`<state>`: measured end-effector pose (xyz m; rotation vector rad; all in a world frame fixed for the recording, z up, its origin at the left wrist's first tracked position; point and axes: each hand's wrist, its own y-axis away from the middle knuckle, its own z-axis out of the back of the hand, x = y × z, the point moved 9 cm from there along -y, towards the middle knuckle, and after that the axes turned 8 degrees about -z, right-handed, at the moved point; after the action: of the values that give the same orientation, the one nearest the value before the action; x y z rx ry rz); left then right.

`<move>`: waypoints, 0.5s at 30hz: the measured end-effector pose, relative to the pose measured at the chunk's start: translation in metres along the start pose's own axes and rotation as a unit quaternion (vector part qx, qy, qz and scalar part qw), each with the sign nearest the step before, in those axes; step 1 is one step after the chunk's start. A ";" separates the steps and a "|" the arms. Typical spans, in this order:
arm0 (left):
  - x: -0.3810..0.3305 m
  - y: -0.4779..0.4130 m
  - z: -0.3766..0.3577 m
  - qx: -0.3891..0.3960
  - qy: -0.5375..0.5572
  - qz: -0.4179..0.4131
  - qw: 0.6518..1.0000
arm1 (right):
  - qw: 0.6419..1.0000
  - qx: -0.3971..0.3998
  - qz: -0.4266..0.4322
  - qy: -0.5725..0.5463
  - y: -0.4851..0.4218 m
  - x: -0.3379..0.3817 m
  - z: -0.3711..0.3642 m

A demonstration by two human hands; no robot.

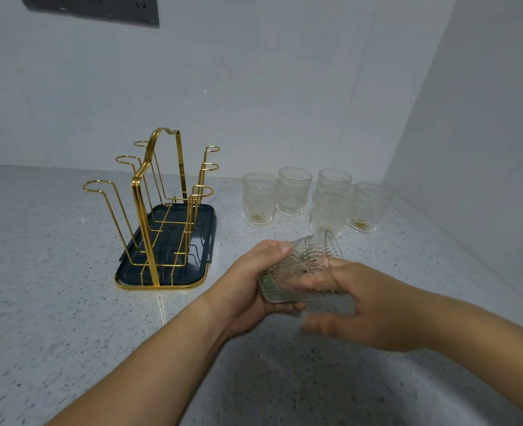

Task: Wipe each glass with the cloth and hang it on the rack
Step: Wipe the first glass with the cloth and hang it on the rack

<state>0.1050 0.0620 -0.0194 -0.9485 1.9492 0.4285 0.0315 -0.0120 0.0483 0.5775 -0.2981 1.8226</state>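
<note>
Right of rack (144,229), above table (54,287): left hand (245,284) curls round tilted glass (303,262) base to steady it; right hand (374,305) pinches its mouth end, presumably wiping; cloth itself not discernible.

gold rack (149,210), dark tray (131,265), beaded clear glasses (259,198), speckled counter (54,318)

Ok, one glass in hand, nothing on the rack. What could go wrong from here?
1. The held glass is tilted in mid-air over the hard counter. The right hand is motion-blurred, so if the grip of the left hand slips, it could drop.
2. Its rim sits close to the nearest standing glass; a wide wipe could knock that into the others.
3. The rack has thin wire loops; a glass hung off-centre might slide off.
</note>
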 end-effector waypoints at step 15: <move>0.006 0.000 0.003 -0.030 -0.037 0.048 0.998 | 0.966 -0.022 0.048 0.254 -0.008 0.002 -0.016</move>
<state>0.1050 0.0607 -0.0259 -0.8675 1.9284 0.5719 0.0348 0.0003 0.0349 0.0508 -0.0175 1.9807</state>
